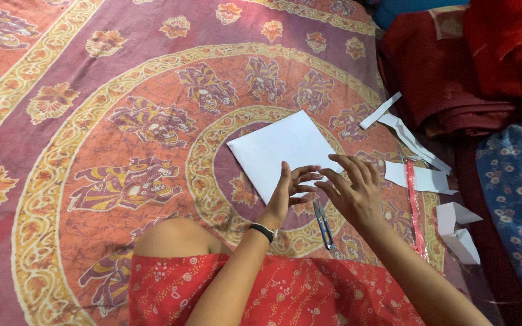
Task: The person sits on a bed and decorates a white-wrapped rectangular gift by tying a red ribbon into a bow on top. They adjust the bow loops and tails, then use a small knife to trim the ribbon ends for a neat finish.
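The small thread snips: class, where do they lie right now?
In the head view the thread snips lie on the patterned bedspread, just below the right hand and near the white paper sheet.

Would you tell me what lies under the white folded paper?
The white folded paper lies flat on the patterned bedsheet. Both hands, left hand and right hand, cover its near edge; anything beneath is hidden.

A sheet of paper (282,151) lies on the bedspread (92,121), just beyond both hands. The left hand (285,193) and right hand (351,193) meet at its near edge. Scissors (322,223) lie just below them. Paper scraps (418,163) lie to the right, with folded blankets (454,66) beyond those.
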